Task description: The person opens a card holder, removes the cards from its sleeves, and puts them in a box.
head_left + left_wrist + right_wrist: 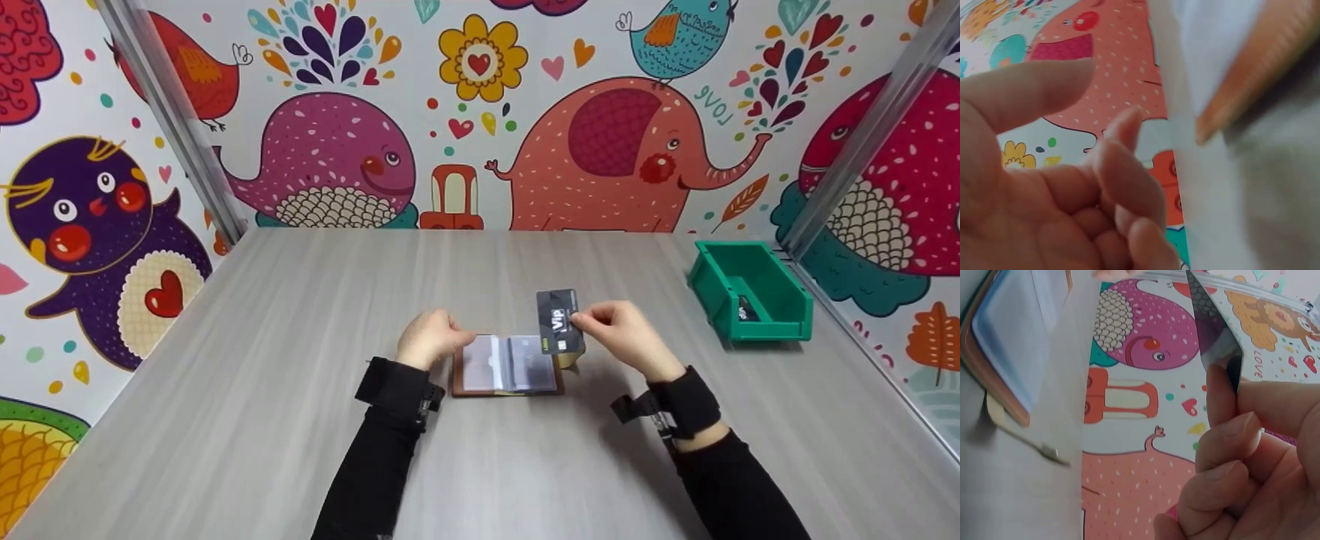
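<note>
A brown card holder [459, 386] lies opened out on the table, with clear plastic sleeves [480, 364] showing inside. My right hand [626, 334] pinches a dark card [556, 315] printed "Vip" by its right edge, between thumb and fingers. The card is held over the holder's upper right corner. In the right wrist view the card [1219, 332] appears nearly edge-on, above the fingertips. By the holder's upper left corner is my left hand [435, 337]. The left wrist view shows its thumb [1044, 87] apart from loosely bent fingers, with nothing between them.
On the right side of the table stands a green bin [765, 330] with a dark card-like item [746, 309] inside. A pale strap [1022, 436] with a metal snap sticks out from the holder's right side. Printed walls [465, 112] border the table.
</note>
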`<state>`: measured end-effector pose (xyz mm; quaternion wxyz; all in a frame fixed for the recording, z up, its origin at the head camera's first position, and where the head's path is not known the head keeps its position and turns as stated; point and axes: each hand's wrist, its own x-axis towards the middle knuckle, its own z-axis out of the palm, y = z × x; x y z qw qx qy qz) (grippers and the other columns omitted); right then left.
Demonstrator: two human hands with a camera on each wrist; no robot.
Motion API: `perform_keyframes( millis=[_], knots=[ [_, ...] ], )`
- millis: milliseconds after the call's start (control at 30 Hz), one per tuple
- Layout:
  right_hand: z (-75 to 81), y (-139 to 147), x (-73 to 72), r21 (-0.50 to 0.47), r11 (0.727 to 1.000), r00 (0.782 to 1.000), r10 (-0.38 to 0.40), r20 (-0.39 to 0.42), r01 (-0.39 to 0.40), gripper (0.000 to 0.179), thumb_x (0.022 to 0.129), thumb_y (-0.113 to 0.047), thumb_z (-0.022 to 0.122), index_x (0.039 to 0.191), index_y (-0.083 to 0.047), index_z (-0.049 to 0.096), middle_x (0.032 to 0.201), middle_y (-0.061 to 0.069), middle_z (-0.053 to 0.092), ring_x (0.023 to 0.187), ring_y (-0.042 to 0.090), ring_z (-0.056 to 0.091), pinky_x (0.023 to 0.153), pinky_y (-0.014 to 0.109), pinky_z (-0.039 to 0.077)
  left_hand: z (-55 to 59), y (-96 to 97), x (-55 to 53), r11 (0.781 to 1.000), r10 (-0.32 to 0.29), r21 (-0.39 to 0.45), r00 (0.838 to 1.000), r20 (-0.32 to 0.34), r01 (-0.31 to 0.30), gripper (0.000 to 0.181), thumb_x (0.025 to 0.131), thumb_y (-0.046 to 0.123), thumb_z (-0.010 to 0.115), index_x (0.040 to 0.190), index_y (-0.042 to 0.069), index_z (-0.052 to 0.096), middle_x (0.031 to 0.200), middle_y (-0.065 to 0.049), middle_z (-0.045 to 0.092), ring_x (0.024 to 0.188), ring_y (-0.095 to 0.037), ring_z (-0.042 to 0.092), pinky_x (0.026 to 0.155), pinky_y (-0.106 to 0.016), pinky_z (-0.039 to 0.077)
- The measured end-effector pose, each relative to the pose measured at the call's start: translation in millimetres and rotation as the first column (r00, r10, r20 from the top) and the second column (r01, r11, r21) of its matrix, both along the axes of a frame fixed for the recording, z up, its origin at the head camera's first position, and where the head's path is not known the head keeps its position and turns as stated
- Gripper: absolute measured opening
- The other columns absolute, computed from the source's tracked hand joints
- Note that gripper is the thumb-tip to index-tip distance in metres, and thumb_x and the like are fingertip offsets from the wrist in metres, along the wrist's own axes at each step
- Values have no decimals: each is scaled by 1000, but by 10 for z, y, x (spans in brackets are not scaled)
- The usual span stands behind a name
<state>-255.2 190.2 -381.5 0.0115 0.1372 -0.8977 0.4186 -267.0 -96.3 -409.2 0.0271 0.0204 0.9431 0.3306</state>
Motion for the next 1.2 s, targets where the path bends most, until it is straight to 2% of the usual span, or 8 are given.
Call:
perform_keyframes(
  millis=[200,367,533,967,1067,1200],
  knots=[
    [35,232,-9,25,1000,1000,-19,-5,19,27,99,-22,62,83,-1,69,71,0,54,68,18,44,61,30,33,-58,40,4,982,92,-171,995,33,-85,31,79,35,74,86,7,65,85,-5,64,73,-21,55,64,-38,47],
    [66,492,2,73,996,999,-50,-5,50,30,100,-26,61,91,0,71,76,2,58,73,20,46,63,32,35,-96,71,7,969,107,-231,992,74,-87,30,74,36,76,79,8,65,85,-5,63,72,-20,55,62,-38,47],
    [98,710,27,131,989,997,-71,1,70,35,100,-33,60,93,-1,72,79,3,59,74,22,46,62,33,34,-121,77,7,964,97,-256,991,90,-72,27,74,34,77,72,11,65,80,-3,62,69,-19,55,59,-36,44],
    [173,1203,58,163,979,992,-126,4,123,44,100,-39,57,102,3,70,83,4,57,74,20,44,61,31,34,-147,74,8,963,99,-262,989,106,-68,25,76,31,77,78,9,67,79,-3,62,67,-19,55,56,-34,43],
    [191,1307,46,161,978,990,-141,30,134,47,100,-42,56,104,3,69,78,3,54,68,19,45,56,30,36,-149,73,4,961,105,-267,988,111,-72,26,76,32,77,80,8,68,80,-3,61,67,-20,55,57,-35,43],
    [211,1442,21,167,976,987,-149,67,136,50,100,-46,54,104,2,68,78,4,50,69,19,45,54,30,36,-145,77,3,958,111,-275,988,111,-77,26,76,33,77,82,8,69,82,-4,63,69,-21,56,59,-36,45]
  ],
)
